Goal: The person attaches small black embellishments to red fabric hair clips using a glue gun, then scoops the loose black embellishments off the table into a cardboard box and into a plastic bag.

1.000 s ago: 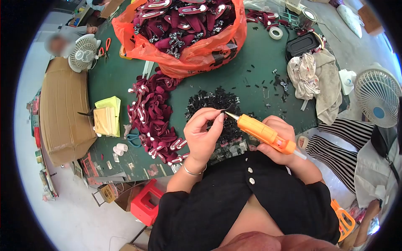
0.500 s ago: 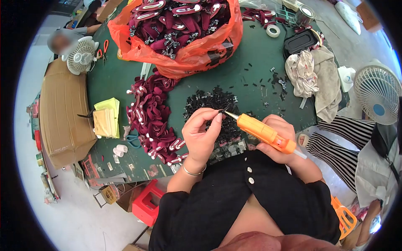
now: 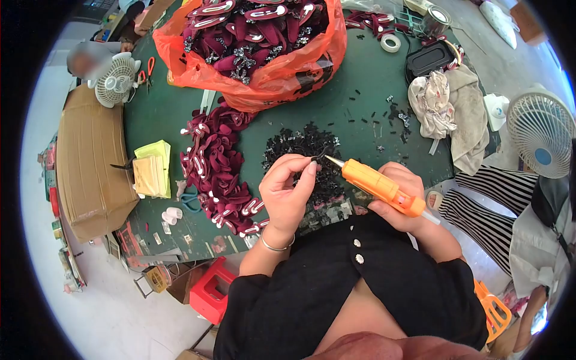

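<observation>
Thumb and index finger of my left hand (image 3: 288, 195) pinch a small black strip, perhaps ribbon (image 3: 321, 155); its exact kind is too small to tell. My right hand (image 3: 401, 186) is wrapped round an orange glue gun (image 3: 373, 182), whose metal nozzle points at the strip from the right, close to it. Beneath and beyond my hands lies a pile of black bow-like pieces (image 3: 288, 145). Left of it runs a heap of burgundy fabric hair clips (image 3: 219, 150). More of these clips, with shiny dark bows, fill a red plastic bag (image 3: 258, 93).
Blue-handled scissors (image 3: 191, 202) and yellow pads (image 3: 153, 171) lie on the green table (image 3: 360, 132) at left, beside a cardboard box (image 3: 93, 162). On the right are tape (image 3: 390, 42), a cloth (image 3: 465, 120) and a fan (image 3: 542, 135). People are at the far left and right.
The glue gun has moved slightly right and down, so its nozzle tip is a little farther from the black strip. My left hand has barely moved. The far-left person's arm has shifted.
</observation>
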Tool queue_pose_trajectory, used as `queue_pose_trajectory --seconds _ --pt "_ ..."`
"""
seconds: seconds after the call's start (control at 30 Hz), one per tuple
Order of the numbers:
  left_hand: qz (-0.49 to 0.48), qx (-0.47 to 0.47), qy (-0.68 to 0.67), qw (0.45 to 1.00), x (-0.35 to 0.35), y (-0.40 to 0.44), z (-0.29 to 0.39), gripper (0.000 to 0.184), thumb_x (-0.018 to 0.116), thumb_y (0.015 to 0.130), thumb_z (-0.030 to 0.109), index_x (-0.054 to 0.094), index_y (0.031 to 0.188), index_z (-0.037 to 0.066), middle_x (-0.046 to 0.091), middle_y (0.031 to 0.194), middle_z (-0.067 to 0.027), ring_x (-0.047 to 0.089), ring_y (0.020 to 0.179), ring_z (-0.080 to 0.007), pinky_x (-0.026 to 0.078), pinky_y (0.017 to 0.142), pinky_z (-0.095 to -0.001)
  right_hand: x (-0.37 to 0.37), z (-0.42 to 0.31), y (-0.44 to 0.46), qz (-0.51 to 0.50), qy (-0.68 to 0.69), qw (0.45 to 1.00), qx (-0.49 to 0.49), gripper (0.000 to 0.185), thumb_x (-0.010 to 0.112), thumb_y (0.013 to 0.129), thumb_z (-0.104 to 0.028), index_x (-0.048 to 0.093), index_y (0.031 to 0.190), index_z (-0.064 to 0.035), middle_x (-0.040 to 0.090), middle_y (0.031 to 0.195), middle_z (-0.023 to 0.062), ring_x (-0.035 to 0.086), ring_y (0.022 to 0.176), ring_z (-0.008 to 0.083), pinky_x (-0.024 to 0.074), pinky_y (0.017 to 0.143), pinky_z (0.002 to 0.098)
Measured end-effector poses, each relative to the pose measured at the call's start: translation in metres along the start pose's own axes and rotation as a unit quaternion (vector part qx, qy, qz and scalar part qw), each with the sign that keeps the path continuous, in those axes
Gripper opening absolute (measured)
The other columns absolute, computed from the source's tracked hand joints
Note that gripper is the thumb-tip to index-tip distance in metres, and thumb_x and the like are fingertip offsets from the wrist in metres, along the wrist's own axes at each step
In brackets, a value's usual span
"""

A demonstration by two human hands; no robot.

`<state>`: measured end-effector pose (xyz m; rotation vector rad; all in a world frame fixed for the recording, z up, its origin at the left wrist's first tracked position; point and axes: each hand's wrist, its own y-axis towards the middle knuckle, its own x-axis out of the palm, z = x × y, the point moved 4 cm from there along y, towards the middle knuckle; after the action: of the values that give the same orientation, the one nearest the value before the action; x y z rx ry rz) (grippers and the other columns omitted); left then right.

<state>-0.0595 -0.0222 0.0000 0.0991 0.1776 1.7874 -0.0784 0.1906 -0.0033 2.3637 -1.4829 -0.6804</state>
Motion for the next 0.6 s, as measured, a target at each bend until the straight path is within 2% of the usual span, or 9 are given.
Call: queue_pose_trajectory --seconds 0.27,0.33,0.37,0.43,0.47,0.57,0.6 --pt "0.018 -0.022 -0.019 0.999 -0.001 0.002 0.001 0.009 0.061 0.085 -0.006 0.063 0.094 -0.006 0.061 0.089 -0.0081 0.059 0.079 -0.0118 0.047 0.071 -0.0231 0.000 0.002 -0.005 -0.033 0.010 0.999 0.015 0.024 0.074 0.077 -0.021 0.059 0.078 -0.0020 0.054 0.067 0.0083 0.054 0.063 0.0269 0.0430 0.060 0.0355" --pt "-0.021 -0.086 -0.107 0.990 0.003 0.002 -0.005 0.011 0.059 0.090 0.000 0.061 0.099 -0.005 0.061 0.089 -0.0063 0.058 0.079 -0.0107 0.047 0.073 -0.0230 0.000 0.008 -0.006 0.010 0.203 0.977 0.069 0.021 0.072 0.079 -0.019 0.060 0.082 -0.0021 0.059 0.079 0.0080 0.057 0.068 0.0213 0.0456 0.063 0.0316" --pt "-0.068 -0.125 -0.134 0.981 0.006 0.000 -0.010 0.013 0.057 0.093 0.005 0.059 0.103 -0.003 0.061 0.088 -0.0042 0.058 0.080 -0.0097 0.047 0.075 -0.0231 0.003 0.009 -0.007 0.031 0.276 0.946 0.166 0.014 0.069 0.081 -0.010 0.058 0.086 -0.0026 0.061 0.092 0.0077 0.060 0.080 0.0167 0.0481 0.071 0.0292" --pt "-0.131 -0.210 -0.176 0.953 0.015 -0.006 -0.019 0.012 0.055 0.094 0.008 0.059 0.102 -0.001 0.061 0.086 -0.0025 0.057 0.080 -0.0091 0.047 0.074 -0.0232 0.011 0.010 0.005 0.046 0.366 0.896 0.248 0.013 0.066 0.081 0.000 0.056 0.089 -0.0033 0.061 0.105 0.0097 0.060 0.091 0.0151 0.0487 0.078 0.0288" --pt "-0.157 -0.227 -0.184 0.943 0.020 -0.008 -0.022 0.012 0.055 0.095 0.010 0.060 0.099 0.000 0.061 0.084 -0.0015 0.057 0.078 -0.0084 0.047 0.073 -0.0231 0.016 0.024 0.002 0.025 0.408 0.883 0.232 0.017 0.065 0.081 0.005 0.053 0.087 -0.0043 0.062 0.112 0.0132 0.061 0.096 0.0166 0.0482 0.083 0.0297" --pt "-0.186 -0.270 -0.224 0.918 0.026 -0.015 -0.028 0.012 0.054 0.095 0.011 0.060 0.098 0.002 0.061 0.082 -0.0005 0.056 0.076 -0.0075 0.047 0.071 -0.0225 0.024 0.034 0.003 0.013 0.358 0.912 0.197 0.018 0.067 0.081 0.003 0.052 0.087 -0.0047 0.061 0.117 0.0159 0.060 0.096 0.0158 0.0481 0.083 0.0282" --pt "-0.178 -0.288 -0.229 0.912 0.027 -0.016 -0.028 0.012 0.055 0.095 0.012 0.060 0.098 0.002 0.061 0.081 -0.0004 0.056 0.075 -0.0075 0.047 0.071 -0.0224 0.023 0.032 0.003 0.010 0.357 0.906 0.228 0.022 0.070 0.079 0.002 0.051 0.086 -0.0049 0.062 0.114 0.0165 0.059 0.097 0.0154 0.0478 0.083 0.0288"
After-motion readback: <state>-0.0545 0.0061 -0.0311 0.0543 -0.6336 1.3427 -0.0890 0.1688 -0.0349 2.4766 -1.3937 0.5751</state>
